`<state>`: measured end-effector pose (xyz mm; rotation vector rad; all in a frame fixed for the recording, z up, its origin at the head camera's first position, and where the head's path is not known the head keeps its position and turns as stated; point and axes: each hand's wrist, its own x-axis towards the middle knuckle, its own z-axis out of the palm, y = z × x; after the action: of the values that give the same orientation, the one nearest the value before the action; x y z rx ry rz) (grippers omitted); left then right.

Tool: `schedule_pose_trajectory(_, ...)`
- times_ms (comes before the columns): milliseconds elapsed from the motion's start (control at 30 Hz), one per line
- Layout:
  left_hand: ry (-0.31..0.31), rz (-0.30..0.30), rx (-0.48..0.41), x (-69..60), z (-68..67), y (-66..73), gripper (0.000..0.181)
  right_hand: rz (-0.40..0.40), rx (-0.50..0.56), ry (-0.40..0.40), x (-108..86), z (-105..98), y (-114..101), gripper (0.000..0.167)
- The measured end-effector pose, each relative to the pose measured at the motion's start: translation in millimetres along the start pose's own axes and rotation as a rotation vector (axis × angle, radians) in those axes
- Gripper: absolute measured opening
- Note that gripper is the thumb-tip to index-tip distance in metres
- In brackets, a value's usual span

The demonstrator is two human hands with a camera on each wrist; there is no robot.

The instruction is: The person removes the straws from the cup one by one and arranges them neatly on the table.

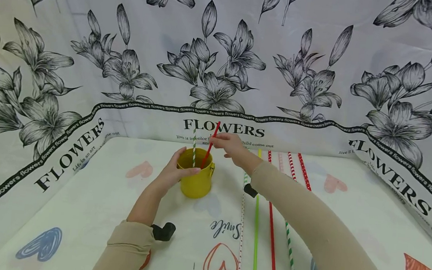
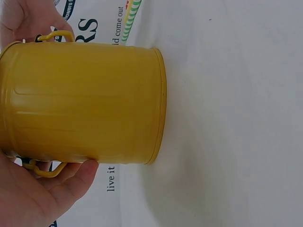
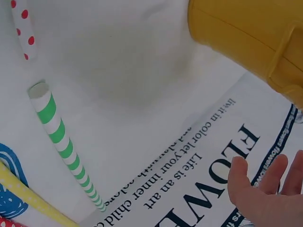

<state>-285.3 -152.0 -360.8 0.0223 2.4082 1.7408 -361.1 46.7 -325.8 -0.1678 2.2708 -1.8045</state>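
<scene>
A yellow metal bucket (image 1: 195, 187) with small side handles stands upright on the table. My left hand (image 1: 169, 174) grips its left side, thumb across the front near the rim. Above the bucket's right rim, my right hand (image 1: 234, 148) pinches a red paper straw (image 1: 207, 152) near its upper part; the straw's lower end is inside the bucket. A green-and-white striped straw (image 1: 194, 147) leans upright in it too. The left wrist view shows the bucket (image 2: 90, 104) side-on, my left fingers (image 2: 78, 182) against it. In the right wrist view, the right hand's (image 3: 270, 201) pinch is out of frame.
To the right, straws lie in a row: a dotted white one (image 1: 241, 236), a lime green one (image 1: 256, 237), a red one (image 1: 271, 243) and a green-striped one (image 1: 289, 248). Several more lie behind, including a red dotted one (image 1: 304, 172). A flower-printed curtain (image 1: 222, 67) hangs at the back.
</scene>
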Motion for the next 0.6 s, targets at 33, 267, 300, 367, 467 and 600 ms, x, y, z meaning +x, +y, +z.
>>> schedule_pose_trajectory(33, 0.0, -0.002, -0.002, 0.3, 0.2, -0.1, 0.095, -0.002, 0.01, 0.004, -1.7, -3, 0, 0.035)
schedule_pose_trajectory(267, -0.004, -0.002, -0.008, 0.0, 2.1, 2.4, 0.095, -0.039, 0.027, 0.013, -19.4, -28, -6, 0.033)
schedule_pose_trajectory(300, -0.003, -0.004, -0.01, -0.4, 2.0, 2.7, 0.095, -0.046, 0.031, 0.012, -22.5, -32, -8, 0.033)
schedule_pose_trajectory(367, -0.006, -0.001, -0.014, -1.2, 1.7, 2.7, 0.094, -0.062, 0.045, 0.008, -28.8, -40, -10, 0.035)
schedule_pose_trajectory(467, -0.01, 0.0, -0.024, -2.5, 0.5, 1.1, 0.093, -0.091, 0.074, 0.014, -37.9, -52, -14, 0.037)
schedule_pose_trajectory(600, -0.019, 0.0, -0.029, -1.9, 0.2, -0.3, 0.093, -0.138, 0.126, 0.043, -52.5, -70, -22, 0.034)
